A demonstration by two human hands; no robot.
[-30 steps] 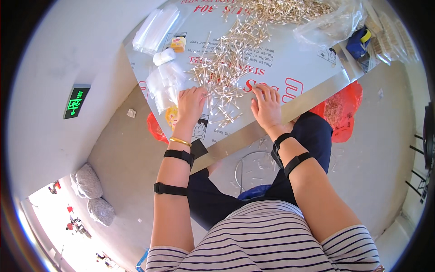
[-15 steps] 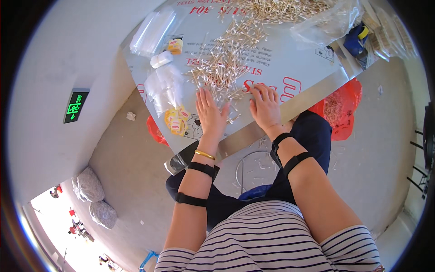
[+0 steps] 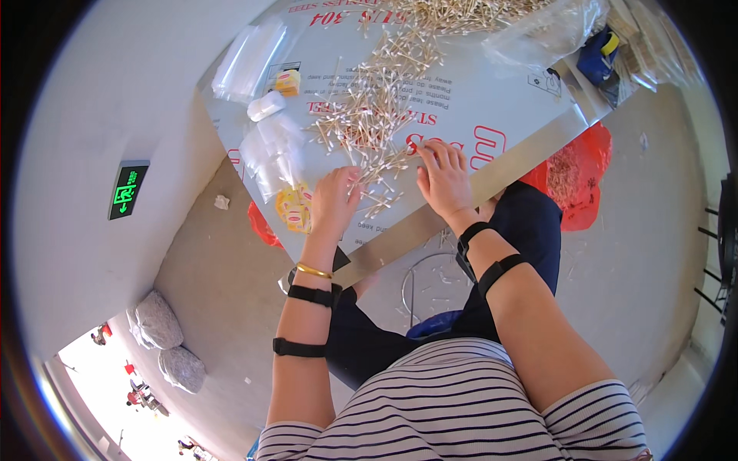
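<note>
Loose cotton swabs (image 3: 369, 119) lie in a trail down the printed metal sheet on the table (image 3: 469, 107), toward its near edge. At the trail's lower left is my left hand (image 3: 332, 203), its fingers curled over and close together. Whatever they hold, if anything, is hidden. My right hand (image 3: 447, 184) rests at the trail's right side, fingers slightly bent and apart, fingertips at the nearest swabs. Beside my left hand sit yellow printed packets (image 3: 294, 207). Clear plastic bags (image 3: 270, 154) are spread farther up along the left edge.
More flat clear bags (image 3: 250, 61), a white roll (image 3: 266, 106) and a small yellow packet stack (image 3: 287, 82) line the left. A large clear bag (image 3: 550, 38) and a blue-yellow object (image 3: 600, 58) lie far right. A red bag of swabs (image 3: 573, 180) stands below the right edge.
My left hand has drawn back toward the near left, and its outstretched fingers have curled. My right hand has shifted slightly left. The whole view has turned a little.
</note>
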